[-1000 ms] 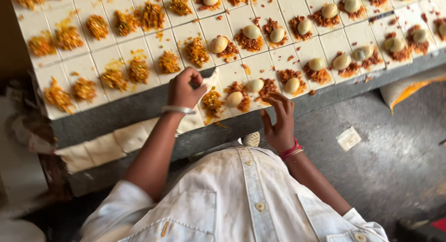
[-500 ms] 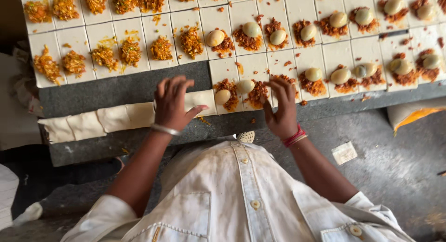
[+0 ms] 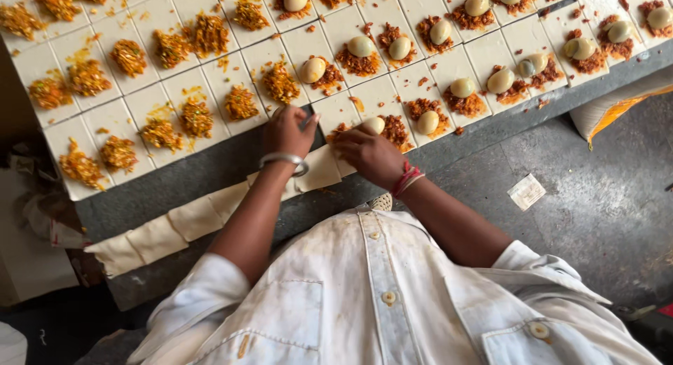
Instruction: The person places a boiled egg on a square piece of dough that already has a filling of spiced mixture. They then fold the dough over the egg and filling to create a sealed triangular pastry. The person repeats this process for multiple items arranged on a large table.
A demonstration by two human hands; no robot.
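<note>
While rows of cream dough squares (image 3: 413, 64) cover a dark stone worktop (image 3: 175, 183), the floor (image 3: 596, 197) beside it is grey concrete with a scrap of paper (image 3: 526, 191) lying on it and a pale sack (image 3: 617, 106) leaning under the counter's edge. Both hands work at the nearest square (image 3: 350, 120), which sits at the front edge of the worktop. The left hand (image 3: 289, 132), a metal bangle on its wrist, has its fingers curled and pinching that square's left edge; the right hand (image 3: 366, 151), with red thread at the wrist, lies over the square with fingers bent, pressing on the dough. A halved boiled egg (image 3: 376, 124) and orange-red filling (image 3: 397, 129) show just past its knuckles. About thirteen squares carry egg halves with filling; some sixteen to the left hold shredded orange filling (image 3: 196, 118) alone. Several squares are cut off by the top edge, so exact counts are uncertain. A strip of plain dough pieces (image 3: 189, 221) hangs over the counter front.
</note>
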